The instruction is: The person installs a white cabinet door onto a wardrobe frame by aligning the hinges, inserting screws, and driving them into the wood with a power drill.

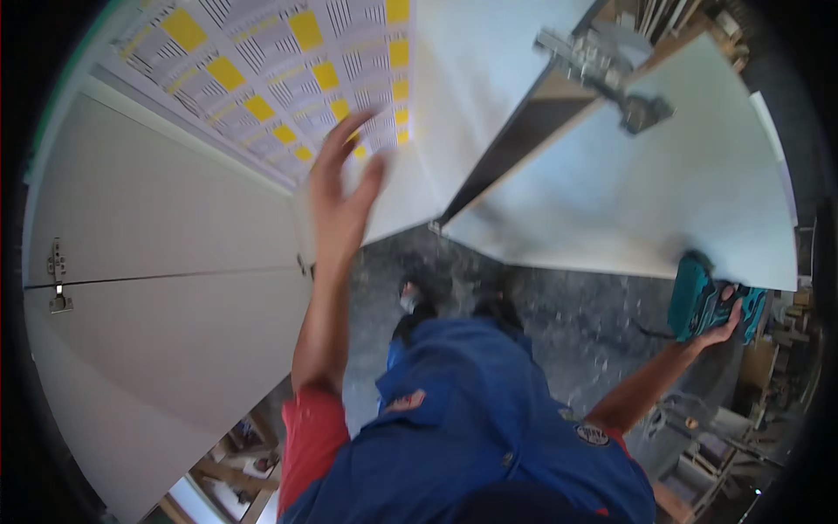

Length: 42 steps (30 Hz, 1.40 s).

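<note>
On your left stand two white panels (166,201), one above the other in view, parted by a thin dark seam; their outer edge bends along the rim of the view. On your right a single white door panel (663,183) spreads wide, its near edge running almost straight across toward the far right corner. Ahead, between these, a board covered in yellow-and-grey printed film (288,61) slopes away, with a plain white surface (480,79) next to it. A dark wedge-shaped gap (528,144) narrows toward you between that surface and the right door panel.

Your open room is the grey floor (567,323) around your feet, bounded by the panels ahead and to the left, and by wooden clutter (768,375) at the far right. Your blue apron (471,402) fills the lower middle.

The teal power tool (690,301) is at the near edge of the right door panel, by its outer corner; you cannot tell whether they touch. Your right grip (729,325) is wrapped around it. Your left grip (339,205) is raised before the film, blurred, thumb and fingers spread, holding nothing.

Smallest are the metal hinges: one (58,275) across the left seam, another (602,79) on the right.
</note>
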### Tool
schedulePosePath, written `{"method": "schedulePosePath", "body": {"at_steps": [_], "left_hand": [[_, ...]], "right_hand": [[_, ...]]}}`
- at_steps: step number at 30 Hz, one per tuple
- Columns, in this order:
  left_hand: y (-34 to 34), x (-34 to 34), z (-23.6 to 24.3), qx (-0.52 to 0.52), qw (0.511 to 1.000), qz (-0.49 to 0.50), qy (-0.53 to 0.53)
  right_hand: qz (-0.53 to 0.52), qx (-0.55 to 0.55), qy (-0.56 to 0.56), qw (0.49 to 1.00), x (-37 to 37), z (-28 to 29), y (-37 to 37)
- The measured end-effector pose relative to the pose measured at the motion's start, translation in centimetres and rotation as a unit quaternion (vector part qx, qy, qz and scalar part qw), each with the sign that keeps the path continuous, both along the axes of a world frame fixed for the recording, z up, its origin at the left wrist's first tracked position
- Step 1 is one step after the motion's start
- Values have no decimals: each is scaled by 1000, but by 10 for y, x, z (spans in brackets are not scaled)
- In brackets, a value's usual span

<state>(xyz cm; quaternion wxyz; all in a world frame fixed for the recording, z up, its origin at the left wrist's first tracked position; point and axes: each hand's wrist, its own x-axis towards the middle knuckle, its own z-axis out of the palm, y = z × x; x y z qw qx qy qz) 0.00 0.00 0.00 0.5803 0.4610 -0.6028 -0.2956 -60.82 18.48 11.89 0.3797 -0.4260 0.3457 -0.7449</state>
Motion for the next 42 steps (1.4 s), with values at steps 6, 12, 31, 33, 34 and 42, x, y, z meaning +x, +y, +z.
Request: {"method": "schedulePosePath", "body": {"at_steps": [6, 12, 31, 33, 34, 42], "left_hand": [[-69, -82, 88, 66, 920, -311, 227], [-90, -151, 100, 64, 924, -266, 267], [-161, -219, 96, -22, 827, -341, 447], [-167, -217, 104, -17, 849, -332, 411], [-167, -213, 109, -26, 843, -343, 414], [-170, -178, 142, -96, 973, -169, 121]], "right_hand": [[-73, -23, -79, 994, 71, -57, -35], [-38, 14, -57, 998, 72, -41, -20], [-429, -98, -12, 898, 144, -44, -42], [-339, -71, -57, 936, 133, -47, -34], [-328, -38, -32, 943, 135, -42, -37], [-350, -56, -24, 935, 140, -12, -40]]}}
